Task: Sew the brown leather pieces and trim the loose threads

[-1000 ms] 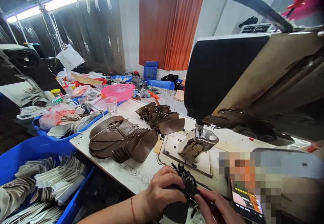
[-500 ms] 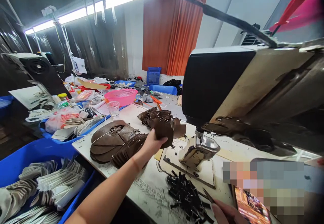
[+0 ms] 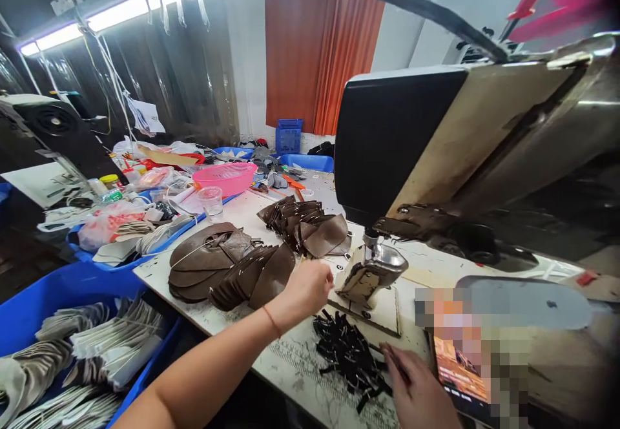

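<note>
My left hand (image 3: 310,288) is closed in front of the sewing machine's post bed (image 3: 368,277); whatever its fingers hold, if anything, is hidden. Beside it lies a fanned stack of brown leather-like pieces (image 3: 259,277). A second stack of brown pieces (image 3: 322,232) lies behind the hand, near the machine. My right hand (image 3: 419,387) is low on the table, its fingers closed around a slim pointed tool, mostly hidden now. Just left of it is a heap of short black strips (image 3: 346,358).
The sewing machine head (image 3: 402,145) overhangs the right side. A phone (image 3: 460,371) with a lit screen lies by my right hand. Rounded brown pieces (image 3: 203,264), a clear cup (image 3: 211,203) and a pink basket (image 3: 225,177) stand farther left. A blue bin (image 3: 159,351) holds pale stacks.
My left hand has released the brown piece onto the rear stack and drawn back toward me, closing. My right hand has moved up and left beside the black strips.
</note>
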The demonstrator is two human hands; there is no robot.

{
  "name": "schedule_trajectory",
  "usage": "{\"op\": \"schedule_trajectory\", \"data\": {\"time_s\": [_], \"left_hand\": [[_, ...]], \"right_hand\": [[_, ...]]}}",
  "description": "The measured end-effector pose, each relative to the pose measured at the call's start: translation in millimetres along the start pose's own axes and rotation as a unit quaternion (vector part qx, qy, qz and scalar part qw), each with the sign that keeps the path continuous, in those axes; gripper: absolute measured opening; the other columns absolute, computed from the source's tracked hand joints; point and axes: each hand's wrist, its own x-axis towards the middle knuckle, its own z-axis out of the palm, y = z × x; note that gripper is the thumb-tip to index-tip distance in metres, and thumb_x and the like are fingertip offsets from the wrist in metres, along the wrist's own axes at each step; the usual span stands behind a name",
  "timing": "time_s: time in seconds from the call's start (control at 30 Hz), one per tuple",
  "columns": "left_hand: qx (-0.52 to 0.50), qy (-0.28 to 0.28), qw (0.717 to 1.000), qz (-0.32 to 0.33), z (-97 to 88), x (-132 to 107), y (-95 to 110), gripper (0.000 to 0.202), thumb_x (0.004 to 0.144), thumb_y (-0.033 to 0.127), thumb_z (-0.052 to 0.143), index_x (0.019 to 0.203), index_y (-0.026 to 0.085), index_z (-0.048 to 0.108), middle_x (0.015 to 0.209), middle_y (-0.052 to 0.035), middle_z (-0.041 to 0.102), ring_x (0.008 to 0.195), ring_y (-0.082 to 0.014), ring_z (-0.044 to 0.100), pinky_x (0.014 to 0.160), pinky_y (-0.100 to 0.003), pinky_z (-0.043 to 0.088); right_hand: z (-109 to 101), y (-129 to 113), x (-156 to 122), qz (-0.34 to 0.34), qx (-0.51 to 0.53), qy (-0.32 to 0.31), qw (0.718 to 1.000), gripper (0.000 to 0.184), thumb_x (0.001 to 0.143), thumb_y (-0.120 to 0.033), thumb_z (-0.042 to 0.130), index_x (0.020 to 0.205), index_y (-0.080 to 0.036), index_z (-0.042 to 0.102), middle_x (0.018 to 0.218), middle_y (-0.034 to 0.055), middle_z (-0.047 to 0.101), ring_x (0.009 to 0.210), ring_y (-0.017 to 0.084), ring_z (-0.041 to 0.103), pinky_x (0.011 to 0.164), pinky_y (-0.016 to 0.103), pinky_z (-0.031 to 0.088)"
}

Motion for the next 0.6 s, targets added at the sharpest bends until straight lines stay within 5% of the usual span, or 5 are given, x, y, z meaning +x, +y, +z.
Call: {"op": "schedule_trajectory", "data": {"time_s": [0.17, 0.27, 0.33, 0.47, 0.6], "left_hand": [[-0.058, -0.051, 0.997, 0.021, 20.5, -48.1, -7.0, 0.011, 0.08, 0.021, 0.059, 0.077, 0.019, 0.069, 0.076, -0.0041, 0.07, 0.071, -0.0183, 0.061, 0.066, -0.028, 0.043], [-0.172, -0.028, 0.985, -0.019, 23.9, -54.9, -3.2, 0.014, 0.082, 0.025, 0.058, 0.086, 0.016, 0.068, 0.083, -0.0058, 0.07, 0.077, -0.0176, 0.061, 0.07, -0.027, 0.044], [-0.331, -0.045, 0.94, -0.074, 24.8, -57.6, 3.4, 0.025, 0.08, 0.033, 0.064, 0.097, 0.014, 0.067, 0.093, -0.0079, 0.069, 0.084, -0.0178, 0.061, 0.076, -0.029, 0.046], [-0.583, -0.157, 0.785, -0.135, 26.0, -66.2, 19.0, 0.055, 0.061, 0.045, 0.083, 0.102, 0.011, 0.068, 0.093, -0.0078, 0.068, 0.08, -0.0144, 0.061, 0.081, -0.03, 0.046], [-0.615, -0.143, 0.76, -0.151, 25.7, -73.4, 27.0, 0.054, 0.045, 0.04, 0.091, 0.086, 0.009, 0.073, 0.077, -0.0039, 0.068, 0.068, -0.0103, 0.059, 0.075, -0.027, 0.045]], "right_hand": [[26.0, -16.5, 31.0, -0.001, -0.086, 0.02, 0.996, 0.017, 0.077, -0.024, 0.056, 0.068, -0.024, 0.07, 0.057, 0.0029, 0.069, 0.042, 0.02, 0.063, 0.037, 0.027, 0.042], [18.1, -28.0, 31.4, -0.026, -0.078, 0.049, 0.995, 0.02, 0.08, -0.021, 0.051, 0.078, -0.021, 0.07, 0.072, 0.0059, 0.072, 0.057, 0.02, 0.068, 0.048, 0.029, 0.05], [8.0, -34.4, 22.9, -0.067, -0.048, 0.07, 0.994, 0.027, 0.084, -0.019, 0.044, 0.091, -0.02, 0.07, 0.09, 0.0079, 0.072, 0.077, 0.02, 0.07, 0.063, 0.029, 0.054], [-8.2, -44.9, 3.9, -0.152, 0.023, 0.128, 0.98, 0.032, 0.088, -0.015, 0.047, 0.11, -0.026, 0.067, 0.102, 0.0073, 0.068, 0.09, 0.02, 0.066, 0.071, 0.028, 0.051], [-12.4, -58.0, -0.4, -0.17, 0.054, 0.172, 0.969, 0.028, 0.085, -0.01, 0.06, 0.107, -0.025, 0.066, 0.096, 0.0049, 0.068, 0.083, 0.017, 0.067, 0.074, 0.026, 0.049]]}}
